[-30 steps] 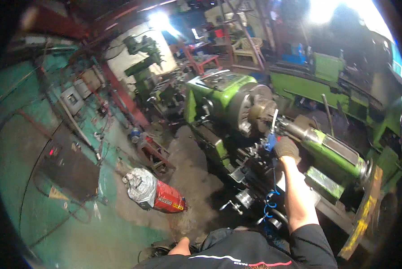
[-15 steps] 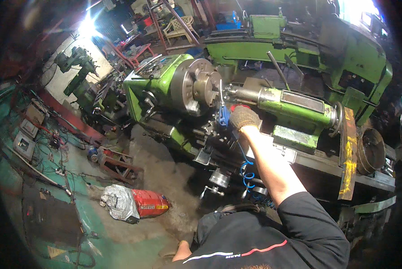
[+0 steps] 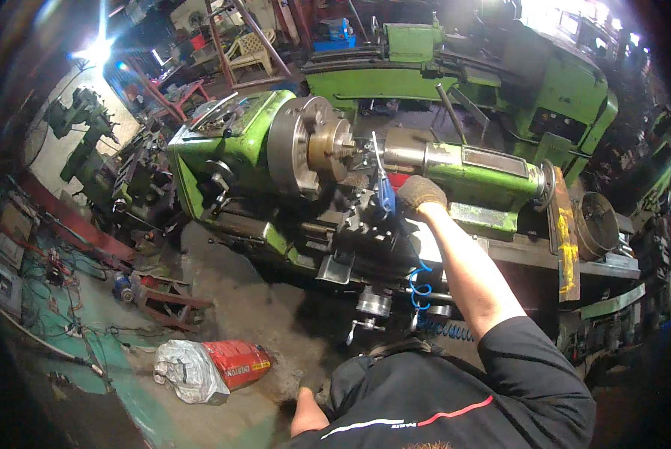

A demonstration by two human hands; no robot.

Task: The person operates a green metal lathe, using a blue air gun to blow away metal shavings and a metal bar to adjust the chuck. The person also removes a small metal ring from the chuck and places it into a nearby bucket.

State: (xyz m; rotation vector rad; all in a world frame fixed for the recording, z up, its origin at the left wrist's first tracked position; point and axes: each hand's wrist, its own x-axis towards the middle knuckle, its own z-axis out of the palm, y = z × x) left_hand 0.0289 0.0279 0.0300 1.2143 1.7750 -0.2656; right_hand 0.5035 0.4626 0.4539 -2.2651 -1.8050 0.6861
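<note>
My right hand [image 3: 422, 196], in a dark knitted glove, grips a blue air blow gun [image 3: 386, 196]. Its thin metal nozzle [image 3: 377, 152] points up and away, between the lathe chuck [image 3: 328, 150] and the green tailstock [image 3: 485, 173]. Something red [image 3: 399, 180] shows at the glove's far side; I cannot tell what it is. My fingers are mostly hidden behind the back of the glove. From the gun hangs a blue coiled hose [image 3: 419, 284], which runs down beside my forearm. Part of my left arm [image 3: 308, 413] shows at the lower edge, but its hand is out of sight.
The lathe's tool carriage [image 3: 365, 228] and a handwheel [image 3: 373, 303] lie near my body. A rusty plate with yellow marks [image 3: 566, 243] leans by a metal ring [image 3: 597, 224]. On the floor at left lies a red and silver sack [image 3: 234, 364]. Another green lathe [image 3: 410, 45] stands behind.
My right hand and the blow gun have moved right, away from the chuck toward the tailstock. The view has shifted, so the machines appear farther left.
</note>
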